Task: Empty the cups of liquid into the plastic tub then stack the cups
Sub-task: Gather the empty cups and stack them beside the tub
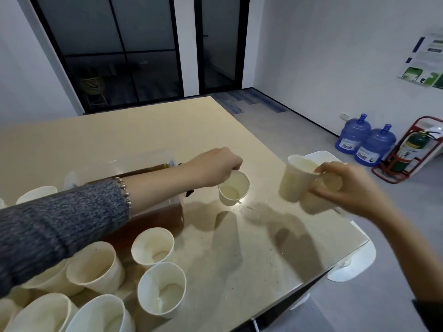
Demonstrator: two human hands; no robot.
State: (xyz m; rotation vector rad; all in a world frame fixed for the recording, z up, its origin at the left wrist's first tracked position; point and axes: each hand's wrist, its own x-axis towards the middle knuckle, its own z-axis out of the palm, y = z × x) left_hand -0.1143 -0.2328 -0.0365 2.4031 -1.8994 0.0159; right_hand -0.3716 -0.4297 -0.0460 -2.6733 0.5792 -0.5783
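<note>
While the left hand (215,167) pinches one cup (233,188) by its rim | right hand (347,188) — grip curled round two cups (302,185).

**Both arms reaching out, each hand holding a cup**

The left arm (72,219), in a grey knit sleeve with a bead bracelet at the wrist, stretches from the lower left across the view. The left hand (215,167) is palm down, its fingers pinching the rim of a paper cup (233,188).

The right arm comes in from the lower right, forearm bare. The right hand (345,188) is blurred; it seems to grip two cups (297,178).
</note>
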